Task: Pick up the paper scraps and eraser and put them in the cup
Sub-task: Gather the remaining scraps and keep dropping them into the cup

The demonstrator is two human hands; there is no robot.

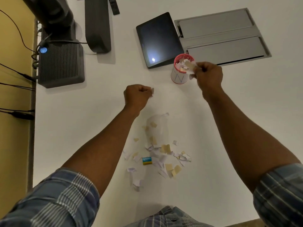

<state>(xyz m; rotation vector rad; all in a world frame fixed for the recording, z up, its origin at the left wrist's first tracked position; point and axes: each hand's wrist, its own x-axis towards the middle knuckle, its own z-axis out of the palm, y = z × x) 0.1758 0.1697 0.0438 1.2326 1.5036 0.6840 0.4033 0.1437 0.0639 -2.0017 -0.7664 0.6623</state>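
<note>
A white cup [179, 77] with a pink rim stands on the white table [98, 128], with paper scraps inside it. My right hand [209, 74] is at the cup's right edge, closed on several white and tan scraps over the rim. My left hand [136, 97] is a fist left of and nearer than the cup, with a white scrap sticking out of it. A pile of loose paper scraps [161, 151] lies between my forearms. A blue, yellow and green eraser [147, 160] lies among them.
A dark tablet [158, 40] lies behind the cup, with a grey metal cable hatch [223, 36] to its right. A dark ribbed box [61, 63] with cables and a dark stand [97, 25] occupy the back left. The table's left edge meets a yellow wall.
</note>
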